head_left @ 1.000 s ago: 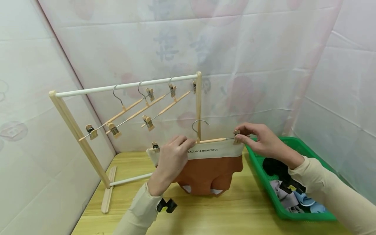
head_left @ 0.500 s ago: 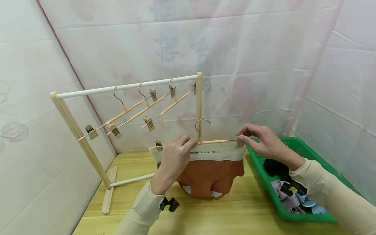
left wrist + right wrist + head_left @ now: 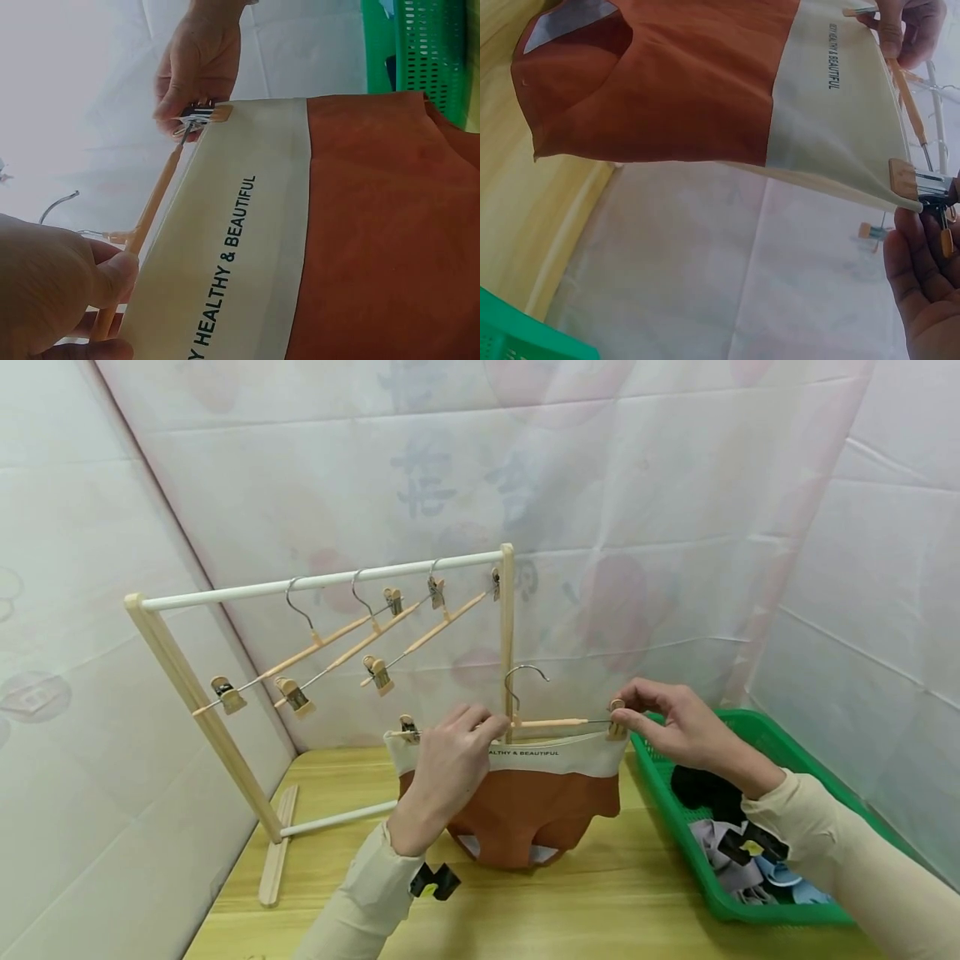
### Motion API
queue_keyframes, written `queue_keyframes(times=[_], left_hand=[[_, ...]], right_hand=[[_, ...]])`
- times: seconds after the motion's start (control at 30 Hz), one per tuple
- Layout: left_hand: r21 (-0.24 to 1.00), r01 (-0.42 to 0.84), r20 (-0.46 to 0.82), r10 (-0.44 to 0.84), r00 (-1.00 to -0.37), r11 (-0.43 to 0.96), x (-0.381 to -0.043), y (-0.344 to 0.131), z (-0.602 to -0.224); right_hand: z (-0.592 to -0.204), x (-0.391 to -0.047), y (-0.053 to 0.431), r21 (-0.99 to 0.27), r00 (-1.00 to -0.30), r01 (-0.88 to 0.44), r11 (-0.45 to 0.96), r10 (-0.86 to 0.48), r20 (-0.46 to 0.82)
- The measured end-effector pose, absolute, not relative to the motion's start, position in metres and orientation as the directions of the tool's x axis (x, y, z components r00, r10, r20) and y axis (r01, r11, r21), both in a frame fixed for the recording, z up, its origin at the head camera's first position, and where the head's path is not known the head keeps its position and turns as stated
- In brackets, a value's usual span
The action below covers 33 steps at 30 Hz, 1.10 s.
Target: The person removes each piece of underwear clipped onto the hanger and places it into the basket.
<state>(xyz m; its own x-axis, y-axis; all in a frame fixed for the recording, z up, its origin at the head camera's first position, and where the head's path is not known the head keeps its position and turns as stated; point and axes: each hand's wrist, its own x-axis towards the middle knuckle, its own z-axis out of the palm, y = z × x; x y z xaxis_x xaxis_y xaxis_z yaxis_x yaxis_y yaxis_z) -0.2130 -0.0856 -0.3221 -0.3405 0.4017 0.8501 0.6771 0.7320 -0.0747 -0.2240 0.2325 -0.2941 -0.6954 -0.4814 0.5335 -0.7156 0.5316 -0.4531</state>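
Rust-brown briefs [image 3: 525, 810] with a cream waistband [image 3: 240, 225] lettered "HEALTHY & BEAUTIFUL" hang from a clip hanger [image 3: 555, 722]. My left hand [image 3: 453, 768] grips the hanger's peach-coloured bar left of its metal hook [image 3: 517, 681]. At the bar's right end, my right hand [image 3: 678, 722] pinches the clip [image 3: 617, 720] between thumb and fingers. In the right wrist view that clip's pad [image 3: 902, 178] lies over the waistband's corner. The left clip [image 3: 408, 727] stands at the other waistband corner, and my left hand hides part of the bar beside it.
A wooden rack [image 3: 507, 635] with a white rail [image 3: 330, 580] stands behind on the left, carrying 3 bare clip hangers. On the right, a green basket [image 3: 720, 902] holds black, grey and blue cloth items. Pale fabric walls [image 3: 675, 527] surround the wooden table [image 3: 600, 910].
The hanger and briefs have shifted slightly to the right, with both hands moving along. The waistband now dips a little below the bar near the right clip.
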Motion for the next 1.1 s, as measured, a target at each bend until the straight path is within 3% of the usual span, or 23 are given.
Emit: queue_keyframes(times=[0.73, 0.9, 1.1], left_hand=[[-0.106, 0.682, 0.851, 0.42, -0.314, 0.724, -0.214, -0.085, -0.328], [-0.105, 0.683, 0.843, 0.429, -0.325, 0.722, -0.215, -0.083, -0.329], [-0.107, 0.675, 0.839, 0.431, -0.333, 0.73, -0.216, -0.08, -0.329]], right_hand=[[-0.302, -0.223, 0.235, -0.426, -0.703, -0.707, 0.565, -0.493, 0.513], [-0.299, -0.221, 0.232, -0.327, -0.682, -0.708, 0.626, -0.487, 0.545], [-0.292, -0.214, 0.218, -0.092, -0.559, -0.742, 0.664, -0.536, 0.632]])
